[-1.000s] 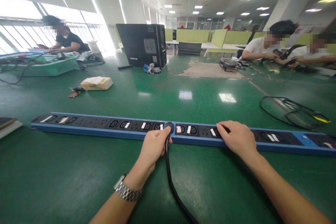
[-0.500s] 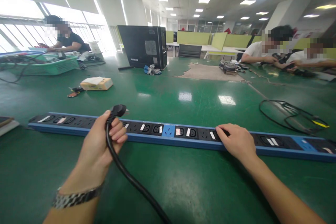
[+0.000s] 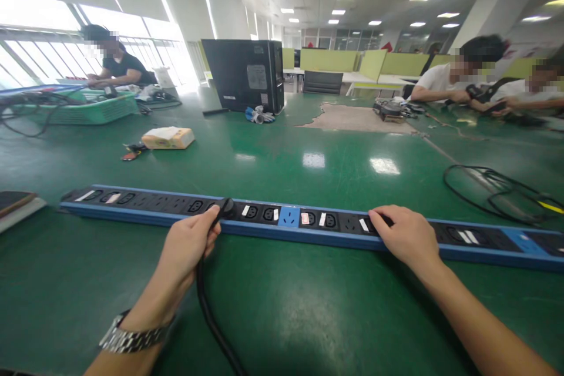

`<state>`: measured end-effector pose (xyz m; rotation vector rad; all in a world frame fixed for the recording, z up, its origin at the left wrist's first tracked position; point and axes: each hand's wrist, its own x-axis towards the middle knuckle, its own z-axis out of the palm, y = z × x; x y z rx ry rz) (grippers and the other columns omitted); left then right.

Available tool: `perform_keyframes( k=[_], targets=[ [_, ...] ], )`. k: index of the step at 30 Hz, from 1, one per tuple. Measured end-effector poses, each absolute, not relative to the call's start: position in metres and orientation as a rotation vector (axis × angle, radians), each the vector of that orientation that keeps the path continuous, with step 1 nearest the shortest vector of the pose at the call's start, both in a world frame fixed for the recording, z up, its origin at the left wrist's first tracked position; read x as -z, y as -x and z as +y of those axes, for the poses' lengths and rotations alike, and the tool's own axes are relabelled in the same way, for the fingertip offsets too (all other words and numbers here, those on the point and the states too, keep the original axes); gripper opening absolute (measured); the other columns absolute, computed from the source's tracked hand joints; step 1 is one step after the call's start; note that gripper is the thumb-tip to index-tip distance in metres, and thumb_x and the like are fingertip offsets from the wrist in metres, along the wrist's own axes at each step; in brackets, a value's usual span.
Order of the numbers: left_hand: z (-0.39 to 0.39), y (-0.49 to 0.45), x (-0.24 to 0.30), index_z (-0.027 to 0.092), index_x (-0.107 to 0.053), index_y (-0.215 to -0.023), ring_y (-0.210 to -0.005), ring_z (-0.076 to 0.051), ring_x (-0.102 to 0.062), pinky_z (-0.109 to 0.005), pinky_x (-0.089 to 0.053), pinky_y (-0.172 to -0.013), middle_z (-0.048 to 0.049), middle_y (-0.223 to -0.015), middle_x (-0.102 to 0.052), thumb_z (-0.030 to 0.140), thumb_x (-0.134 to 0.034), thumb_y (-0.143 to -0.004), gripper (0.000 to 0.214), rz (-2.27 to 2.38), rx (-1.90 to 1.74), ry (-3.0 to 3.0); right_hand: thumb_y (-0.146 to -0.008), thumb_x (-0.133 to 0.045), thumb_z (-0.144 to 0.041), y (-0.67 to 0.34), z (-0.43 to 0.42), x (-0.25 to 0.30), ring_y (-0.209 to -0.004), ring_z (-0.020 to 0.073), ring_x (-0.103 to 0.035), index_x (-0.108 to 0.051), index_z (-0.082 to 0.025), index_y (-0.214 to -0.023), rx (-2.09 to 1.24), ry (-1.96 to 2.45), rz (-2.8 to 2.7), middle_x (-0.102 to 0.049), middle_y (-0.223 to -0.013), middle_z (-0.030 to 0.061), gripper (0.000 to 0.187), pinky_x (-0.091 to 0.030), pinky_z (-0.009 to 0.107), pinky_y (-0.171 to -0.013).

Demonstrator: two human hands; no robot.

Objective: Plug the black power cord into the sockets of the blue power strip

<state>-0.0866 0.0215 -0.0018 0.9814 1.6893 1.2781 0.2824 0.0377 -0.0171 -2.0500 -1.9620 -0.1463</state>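
A long blue and black power strip (image 3: 325, 236) lies across the green table, its sockets facing up and several bearing small stickers. My left hand (image 3: 189, 241) is closed around a black power plug (image 3: 227, 207), which sits at a socket left of the blue socket in the middle. Whether its pins are fully in cannot be seen. The plug's thick black cable (image 3: 207, 311) runs down from that hand to the bottom edge. Farther right, my right hand (image 3: 405, 236) grips the strip, thumb and fingers around its edge.
Beyond the strip are a tissue pack (image 3: 168, 138), a black computer case (image 3: 244, 76), gloves (image 3: 259, 115) and a green basket (image 3: 94, 110). A coiled black cable (image 3: 489, 185) lies at right. One person sits at far left, two at far right.
My left hand has lowered the plug, moving it right and down onto the strip's sockets. My right hand stays on the strip. The view has shifted slightly.
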Motion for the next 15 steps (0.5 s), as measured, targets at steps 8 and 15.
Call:
perform_keyframes(
  k=[8,15],
  targets=[
    [0.030,0.094,0.002,0.016,-0.054,-0.047,-0.034,-0.010,-0.040,-0.019,-0.028,-0.035,0.0009,-0.034,-0.045,0.052,-0.054,-0.078,0.047,1.890,-1.033,-1.268,-0.088,-0.038,-0.046,-0.282,0.037,0.017,-0.090,0.0217,-0.063,-0.072,-0.028,-0.091,0.152,2.025,-1.957,-0.072,-0.096,-0.0012,0.038,-0.042,0.034,-0.074],
    [0.021,0.090,-0.011,0.016,-0.048,-0.055,-0.035,-0.006,-0.033,-0.018,-0.025,-0.035,0.0057,-0.038,-0.039,0.042,-0.060,-0.079,0.037,1.562,-1.424,-0.970,-0.088,-0.039,-0.045,-0.283,0.037,0.018,-0.088,0.0211,-0.063,-0.072,-0.027,-0.090,0.165,2.001,-1.972,-0.072,-0.096,-0.0002,0.038,-0.043,0.034,-0.074]
  ],
)
